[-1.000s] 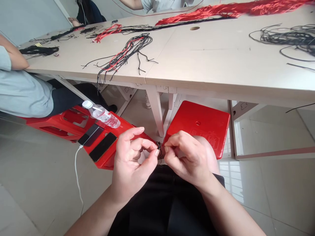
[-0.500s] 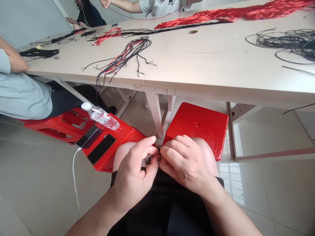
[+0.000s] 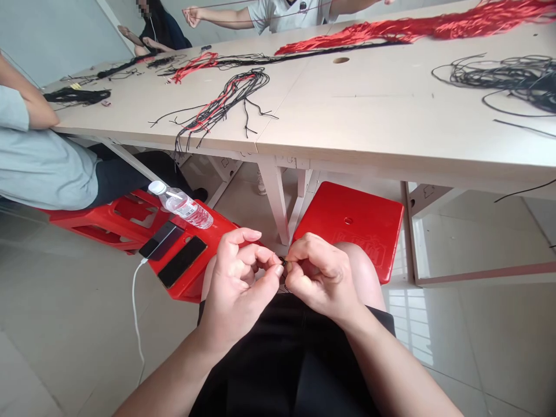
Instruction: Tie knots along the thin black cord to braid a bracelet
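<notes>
Over my lap, my left hand [image 3: 243,284] pinches a short black cord [image 3: 283,262] between thumb and forefinger, its other fingers loosely curled. My right hand [image 3: 322,279] grips the same cord from the other side, thumb against bent forefinger. The two sets of fingertips almost touch, with a small dark loop or knot of cord showing between them. Most of the cord is hidden by my fingers.
Ahead stands a pale table [image 3: 347,124] bearing a black-and-red cord bundle [image 3: 226,101], red cords [image 3: 417,28] and a black coil [image 3: 512,81]. A red stool [image 3: 347,223] is by my knees. Left, a bottle [image 3: 186,207] and phone [image 3: 182,262] lie on another stool. People sit around.
Both hands have turned, so the pinching fingertips and the cord between them show more. My left fingers have spread a little. Across the table, a person's arms have stretched a red cord wider.
</notes>
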Tool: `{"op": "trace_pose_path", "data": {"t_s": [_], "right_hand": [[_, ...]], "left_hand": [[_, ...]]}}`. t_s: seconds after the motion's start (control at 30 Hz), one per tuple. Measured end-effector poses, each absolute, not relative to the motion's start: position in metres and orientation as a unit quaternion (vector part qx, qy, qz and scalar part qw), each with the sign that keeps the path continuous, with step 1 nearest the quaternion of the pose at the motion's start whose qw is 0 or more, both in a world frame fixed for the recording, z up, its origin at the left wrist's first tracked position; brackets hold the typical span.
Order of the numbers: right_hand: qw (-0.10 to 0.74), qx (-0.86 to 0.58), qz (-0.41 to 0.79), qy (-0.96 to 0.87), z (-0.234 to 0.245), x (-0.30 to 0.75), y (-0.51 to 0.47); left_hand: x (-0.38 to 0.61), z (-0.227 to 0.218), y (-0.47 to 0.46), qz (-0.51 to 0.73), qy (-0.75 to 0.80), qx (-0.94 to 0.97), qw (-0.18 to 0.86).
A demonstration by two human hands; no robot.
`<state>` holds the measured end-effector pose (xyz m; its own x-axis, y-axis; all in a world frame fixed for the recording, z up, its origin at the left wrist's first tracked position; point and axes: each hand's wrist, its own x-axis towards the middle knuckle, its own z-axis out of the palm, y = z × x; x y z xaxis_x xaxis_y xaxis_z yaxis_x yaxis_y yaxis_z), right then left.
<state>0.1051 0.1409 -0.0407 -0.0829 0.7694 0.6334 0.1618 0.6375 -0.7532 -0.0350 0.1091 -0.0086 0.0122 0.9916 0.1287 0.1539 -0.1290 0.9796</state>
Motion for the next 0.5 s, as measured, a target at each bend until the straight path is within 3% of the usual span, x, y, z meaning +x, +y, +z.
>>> {"op": "trace_pose_path", "data": {"t_s": [0.1, 0.27, 0.5], "right_hand": [[0.582, -0.384, 0.274, -0.662, -0.0373, 0.1116, 0.1414], [0.572, -0.328, 0.151, -0.737, -0.0325, 0.1111, 0.1372], [0.537, -0.331, 0.101, -0.769, -0.0399, 0.1065, 0.1358]], "left_hand": [[-0.0357, -0.0061, 0.1116, 0.515, 0.520, 0.552, 0.400], [-0.0367, -0.0042, 0.1141, 0.524, 0.525, 0.571, 0.351], [-0.0355, -0.0106, 0.1091, 0.506, 0.501, 0.635, 0.300]]}}
